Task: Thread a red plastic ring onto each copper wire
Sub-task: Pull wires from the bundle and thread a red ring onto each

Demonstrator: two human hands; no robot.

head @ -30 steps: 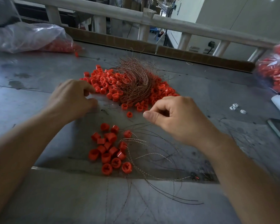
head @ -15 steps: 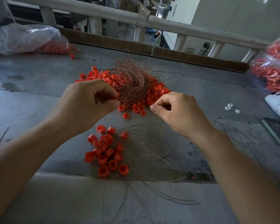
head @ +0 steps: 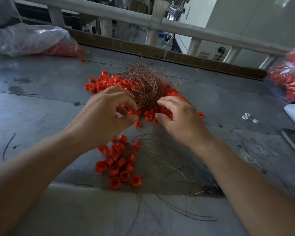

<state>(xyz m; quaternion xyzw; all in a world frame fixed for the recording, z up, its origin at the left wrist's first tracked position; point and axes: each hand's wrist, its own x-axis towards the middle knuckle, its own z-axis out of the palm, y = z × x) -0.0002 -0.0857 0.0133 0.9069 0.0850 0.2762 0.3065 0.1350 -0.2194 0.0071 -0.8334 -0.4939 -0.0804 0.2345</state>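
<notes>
Several loose copper wires [head: 177, 212] fan out over the near edge of the grey desk [head: 41, 116], right in front of you. Just beyond them sits a small cluster of red rings [head: 119, 166], with thin wire strands trailing from it toward your right. Above that cluster, your left grip [head: 106, 116] pinches a single red ring [head: 131, 112] between thumb and fingertips, lifted just clear of the desk. Your right grip [head: 180, 120] hovers beside it with the fingers loosely curled and the thumb and forefinger apart. It holds nothing you can make out, and its forefinger tip touches the edge of the copper wire bundle [head: 143, 86]. That tangled bundle rests on top of the large pile of red rings [head: 99, 86], which spreads out on both sides of it. To the right, well apart from the pile, lie a few small white pieces [head: 247, 116]. Farther back, a clear plastic bag [head: 29, 40] with more red rings lies at the far left. A second bag [head: 289, 79] stands at the far right, before the pale railing [head: 160, 24].
</notes>
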